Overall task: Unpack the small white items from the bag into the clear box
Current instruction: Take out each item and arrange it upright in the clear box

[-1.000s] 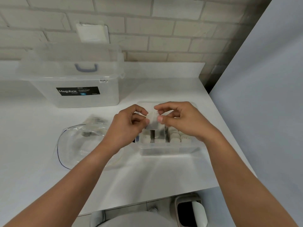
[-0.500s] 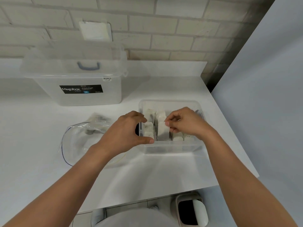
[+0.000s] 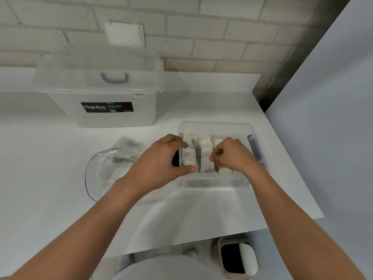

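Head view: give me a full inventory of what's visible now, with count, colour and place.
clear box: one, transparent, table's right side.
small white items: several, white, in rows inside the clear box.
bag: one, clear with blue edge, left of the clear box.
storage tub: one, clear, black label, back left.
table: one, white.
wall plate: one, white, brick wall.
floor bin: one, beige, white lid, below table edge.
left hand: holds the clear box's near-left corner.
right hand: fingers pinch one middle-row item.

Right grip pinches an item in the box; left grip clasps its 9 o'clock wall.
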The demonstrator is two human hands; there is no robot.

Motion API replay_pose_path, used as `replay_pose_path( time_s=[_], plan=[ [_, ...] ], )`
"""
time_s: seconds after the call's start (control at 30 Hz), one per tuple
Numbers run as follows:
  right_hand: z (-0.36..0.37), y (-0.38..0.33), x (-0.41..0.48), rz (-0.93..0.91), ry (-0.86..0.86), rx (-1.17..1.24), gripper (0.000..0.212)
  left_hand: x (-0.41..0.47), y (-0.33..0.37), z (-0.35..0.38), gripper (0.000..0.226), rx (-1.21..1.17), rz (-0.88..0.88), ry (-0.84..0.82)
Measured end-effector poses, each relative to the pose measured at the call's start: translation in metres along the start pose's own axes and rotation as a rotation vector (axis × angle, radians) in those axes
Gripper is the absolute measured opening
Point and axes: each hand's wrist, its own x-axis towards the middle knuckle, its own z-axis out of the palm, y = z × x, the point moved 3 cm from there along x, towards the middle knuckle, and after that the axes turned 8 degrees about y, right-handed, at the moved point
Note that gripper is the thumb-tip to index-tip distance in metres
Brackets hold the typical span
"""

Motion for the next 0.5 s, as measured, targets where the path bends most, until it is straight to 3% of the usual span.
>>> replay_pose_path(
  time_s=[0.17,0.3,0.4,0.43,0.5],
  plan=[
    [-0.021,-0.014,-0.019,-0.038,0.185,0.002,0.01,-0.024,-0.03,-0.047,0.031,0.006,0.036,0.367],
    [-0.03,-0.068,-0.058,-0.095,0.376,0.338,0.008,-0.051,-0.076,-0.078,0.029,0.018,-0.078,0.545],
    [-0.002,-0.129,-0.087,-0.181,0.226,0.68,0.01,-0.071,-0.109,-0.088,0.025,0.006,-0.123,0.567],
    [0.014,-0.148,-0.095,-0.22,0.113,0.715,0.011,-0.076,-0.118,-0.088,0.024,0.017,-0.113,0.556],
    [0.056,-0.178,-0.103,-0.315,-0.115,0.564,0.011,-0.08,-0.137,-0.083,0.022,0.089,-0.082,0.492]
  ],
)
